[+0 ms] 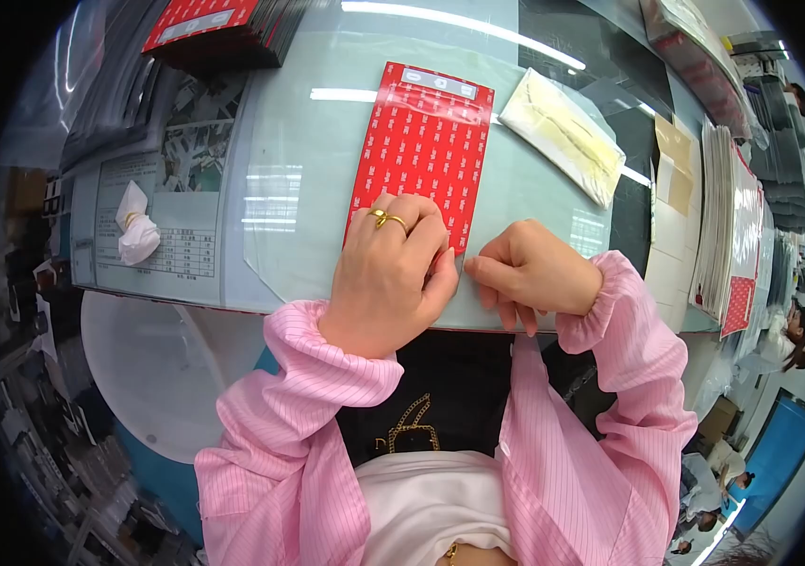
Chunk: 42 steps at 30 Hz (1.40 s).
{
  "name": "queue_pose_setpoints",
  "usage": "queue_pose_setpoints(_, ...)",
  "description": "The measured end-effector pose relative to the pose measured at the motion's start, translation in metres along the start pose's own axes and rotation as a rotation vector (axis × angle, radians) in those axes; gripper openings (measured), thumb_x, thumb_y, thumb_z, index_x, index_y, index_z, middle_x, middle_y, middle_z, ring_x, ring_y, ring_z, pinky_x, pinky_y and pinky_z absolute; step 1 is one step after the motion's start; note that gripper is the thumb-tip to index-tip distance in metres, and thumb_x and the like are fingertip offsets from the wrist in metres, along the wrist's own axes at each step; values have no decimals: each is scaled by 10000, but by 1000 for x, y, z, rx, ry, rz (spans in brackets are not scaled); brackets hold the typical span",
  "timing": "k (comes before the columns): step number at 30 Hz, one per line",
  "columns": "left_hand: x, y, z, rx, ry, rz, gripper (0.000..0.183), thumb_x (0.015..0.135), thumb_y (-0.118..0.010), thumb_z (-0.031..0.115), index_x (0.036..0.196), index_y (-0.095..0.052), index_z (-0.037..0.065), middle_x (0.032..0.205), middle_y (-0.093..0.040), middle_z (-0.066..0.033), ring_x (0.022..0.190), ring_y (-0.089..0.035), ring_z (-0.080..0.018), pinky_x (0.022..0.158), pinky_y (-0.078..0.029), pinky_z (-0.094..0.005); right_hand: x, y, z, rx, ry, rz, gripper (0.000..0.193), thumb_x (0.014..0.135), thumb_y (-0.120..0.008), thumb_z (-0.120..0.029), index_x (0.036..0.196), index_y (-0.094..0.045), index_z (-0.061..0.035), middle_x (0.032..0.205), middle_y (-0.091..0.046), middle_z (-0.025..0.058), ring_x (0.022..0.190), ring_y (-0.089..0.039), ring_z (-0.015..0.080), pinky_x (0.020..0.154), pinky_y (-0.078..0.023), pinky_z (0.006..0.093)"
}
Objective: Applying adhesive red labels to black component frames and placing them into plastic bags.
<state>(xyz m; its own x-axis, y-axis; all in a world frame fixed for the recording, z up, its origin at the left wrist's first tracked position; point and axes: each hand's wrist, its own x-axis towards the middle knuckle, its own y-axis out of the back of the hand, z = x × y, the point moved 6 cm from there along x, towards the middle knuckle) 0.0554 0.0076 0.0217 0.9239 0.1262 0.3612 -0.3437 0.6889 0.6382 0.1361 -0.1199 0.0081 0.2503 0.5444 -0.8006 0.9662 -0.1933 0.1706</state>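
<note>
A flat red packet (pixel 431 137) with a small white repeating print and a pale strip at its far end lies on the glass-topped table (pixel 275 170). Over its near end, my left hand (pixel 393 255) is closed, with thumb and fingers pressed together at the edge and a gold ring on one finger. My right hand (pixel 534 274) is curled just beside the packet's near right corner, thumb against the bent forefinger. Whatever is between those fingers is too small or hidden. To the right lies a white and pale yellow folded pad (pixel 564 132).
A stack of red-topped packets (pixel 223 38) stands at the far left. A crumpled white wad (pixel 137 231) lies on a printed sheet (pixel 171 250). Piled white and red sheets (pixel 728 226) line the right side. A round white tub (pixel 152 368) sits below the table edge.
</note>
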Motion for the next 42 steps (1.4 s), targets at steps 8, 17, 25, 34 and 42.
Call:
queue_pose_setpoints(8, 0, -1, 1, -9, 6, 9, 122, 761, -669, 41, 838, -576, 30, 937, -571, -89, 859, -564, -279, 763, -433, -400, -4, 0, -2, 3, -42, 6, 394, 943, -487, -179, 650, -627, 43, 545, -643, 121, 404, -619, 180, 391, -478, 279)
queue_pose_setpoints(17, 1, 1, 0, -8, 4, 7, 124, 759, -673, 40, 827, -570, 32, 935, -569, -88, 858, -563, -277, 760, -429, -399, -3, 0, -5, -39, -23, -22, 395, 947, -490, -181, 658, -629, 51, 548, -642, 123, 399, -612, 189, 395, -486, 296)
queue_pose_setpoints(25, -4, 5, -1, -117, 17, -93, 205, 762, -723, 87, 909, -592, 30, 1020, -584, -87, 935, -570, -287, 814, -439, -399, -7, 10, 7, 188, 21, 77, 413, 975, -497, -237, 688, -630, 28, 545, -631, 96, 391, -598, 155, 353, -413, 259)
queue_pose_setpoints(34, -23, 6, 16, 162, -158, -339, 756, 667, -795, 389, 1353, -598, 140, 1451, -477, -79, 1225, -473, -285, 1029, -399, -438, -7, 13, 11, 228, 52, 96, 439, 1020, -503, -297, 715, -623, -4, 545, -629, 77, 381, -580, 126, 343, -370, 220)
queue_pose_setpoints(42, -37, 4, 24, 296, -170, -389, 762, 705, -757, 491, 1390, -569, 214, 1508, -438, -76, 1342, -427, -249, 1147, -307, -458, -11, 12, 14, 260, 99, 140, 445, 1023, -509, -321, 732, -631, -7, 548, -626, 76, 374, -563, 121, 343, -361, 221)
